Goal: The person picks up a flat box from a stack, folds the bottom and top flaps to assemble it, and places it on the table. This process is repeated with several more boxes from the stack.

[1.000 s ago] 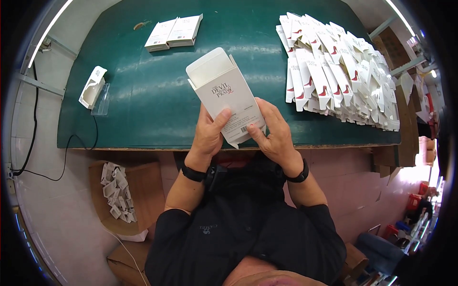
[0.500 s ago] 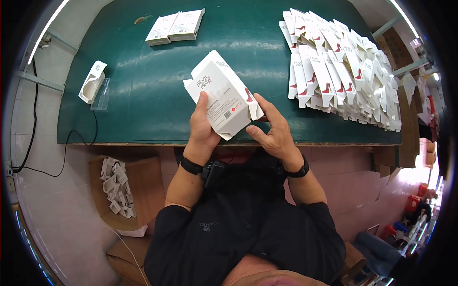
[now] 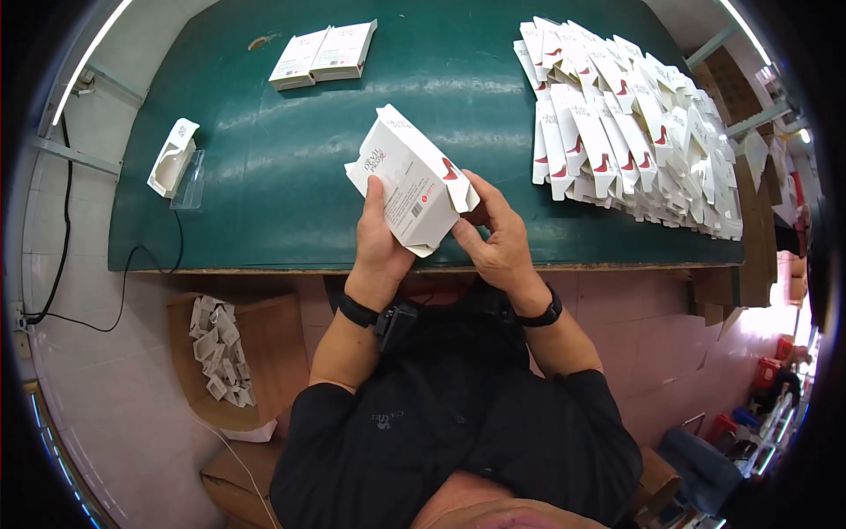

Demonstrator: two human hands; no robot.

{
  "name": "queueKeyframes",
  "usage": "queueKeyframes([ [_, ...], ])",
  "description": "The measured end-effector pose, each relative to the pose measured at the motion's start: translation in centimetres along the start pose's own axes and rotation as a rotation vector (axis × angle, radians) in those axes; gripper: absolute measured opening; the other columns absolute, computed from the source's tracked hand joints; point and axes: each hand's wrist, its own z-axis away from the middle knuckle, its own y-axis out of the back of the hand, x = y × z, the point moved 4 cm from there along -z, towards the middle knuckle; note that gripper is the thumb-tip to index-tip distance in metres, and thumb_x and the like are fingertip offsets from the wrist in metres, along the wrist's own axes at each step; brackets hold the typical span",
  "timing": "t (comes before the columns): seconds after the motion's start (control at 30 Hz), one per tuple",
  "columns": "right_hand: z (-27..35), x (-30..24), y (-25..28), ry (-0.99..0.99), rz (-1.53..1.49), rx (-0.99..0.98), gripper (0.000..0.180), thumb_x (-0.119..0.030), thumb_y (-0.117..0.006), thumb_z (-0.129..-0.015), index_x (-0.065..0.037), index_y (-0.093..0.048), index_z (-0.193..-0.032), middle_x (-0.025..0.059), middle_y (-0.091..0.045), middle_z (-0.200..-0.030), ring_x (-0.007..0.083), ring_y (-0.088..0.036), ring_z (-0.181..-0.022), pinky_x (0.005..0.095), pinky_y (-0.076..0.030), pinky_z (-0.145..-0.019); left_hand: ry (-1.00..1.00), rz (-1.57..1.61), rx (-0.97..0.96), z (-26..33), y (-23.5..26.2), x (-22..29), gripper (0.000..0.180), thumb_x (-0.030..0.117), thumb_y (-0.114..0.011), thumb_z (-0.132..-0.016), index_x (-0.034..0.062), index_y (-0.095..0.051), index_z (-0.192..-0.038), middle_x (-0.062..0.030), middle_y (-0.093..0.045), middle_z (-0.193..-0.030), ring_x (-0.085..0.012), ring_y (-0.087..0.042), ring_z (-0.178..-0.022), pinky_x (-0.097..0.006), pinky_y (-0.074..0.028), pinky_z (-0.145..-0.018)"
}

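Note:
Over the near edge of the green table, my left hand grips a white carton by its lower left side, thumb across the printed face. The carton stands tilted, its narrow side with a red shoe picture turned to the right. Flaps stick out at its ends. My right hand closes on the carton's lower right end, thumb and fingers at the end flaps. Part of the right fingers is hidden behind the carton. Whether anything is inside the carton cannot be seen.
Two finished-looking cartons lie side by side at the table's far left. A large heap of flattened cartons covers the right. At left are a small white tray-like box and a clear plastic piece. Below stands a cardboard box of white pieces.
The carton has turned slightly, showing more of its narrow side. My right fingers have moved in closer around its lower right end, where the flap was sticking out.

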Motion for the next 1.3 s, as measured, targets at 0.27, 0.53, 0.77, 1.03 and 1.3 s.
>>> queueKeyframes([
  [0.27, -0.1, -0.5, 0.2, 0.169, 0.25, 0.026, 0.069, -0.009, -0.08, -0.087, -0.003, -0.049, -0.148, 0.0128, -0.061, -0.137, 0.0208, -0.065, -0.116, 0.0342, -0.054, -0.095, -0.003, -0.08, 0.064, 0.2, 0.6, -0.9, 0.064, 0.053, -0.036, -0.11, 0.0046, -0.041, -0.151, -0.0149, -0.06, -0.141, -0.0281, -0.065, -0.123, -0.043, -0.056, -0.102],
  [0.53, -0.5, -1.6, 0.4, 0.344, 0.37, 0.05, 0.066, -0.006, -0.082, -0.08, -0.006, -0.057, -0.141, 0.0161, -0.061, -0.138, 0.0299, -0.064, -0.119, 0.0353, -0.053, -0.097, 0.021, -0.044, 0.03, 0.1, 0.8, -0.8, 0.064, 0.053, -0.037, -0.11, 0.0047, -0.041, -0.152, -0.0151, -0.06, -0.141, -0.0281, -0.065, -0.123, -0.044, -0.056, -0.102],
  [0.77, -0.5, -1.5, 0.9, 0.314, 0.308, 0.031, 0.057, -0.005, -0.076, -0.088, -0.002, -0.057, -0.141, 0.0156, -0.062, -0.135, 0.0268, -0.064, -0.119, 0.0342, -0.053, -0.098, 0.049, -0.028, -0.002, 0.4, 0.5, -1.0, 0.066, 0.055, -0.033, -0.11, 0.0056, -0.039, -0.154, -0.015, -0.058, -0.143, -0.0291, -0.063, -0.126, -0.044, -0.055, -0.104],
  [1.03, 0.6, 0.4, -0.5, 0.028, -0.066, 0.018, 0.053, -0.01, -0.068, -0.099, 0.001, -0.05, -0.147, 0.0119, -0.066, -0.129, 0.0189, -0.066, -0.112, 0.0336, -0.054, -0.093, -0.046, 0.045, 0.001, 0.9, -0.9, -0.7, 0.072, 0.064, -0.027, -0.108, 0.0096, -0.04, -0.154, -0.0116, -0.058, -0.144, -0.0292, -0.061, -0.127, -0.045, -0.054, -0.104],
  [1.3, 1.5, 0.8, -2.6, 0.013, -0.192, -0.08, 0.061, -0.014, -0.075, -0.093, 0.001, -0.049, -0.147, 0.0123, -0.068, -0.125, 0.0193, -0.067, -0.107, 0.0325, -0.056, -0.089, -0.149, 0.043, 0.03, 0.9, -0.6, -0.2, 0.083, 0.076, -0.03, -0.101, 0.0112, -0.043, -0.151, -0.0072, -0.06, -0.138, -0.0258, -0.062, -0.122, -0.043, -0.053, -0.1],
])
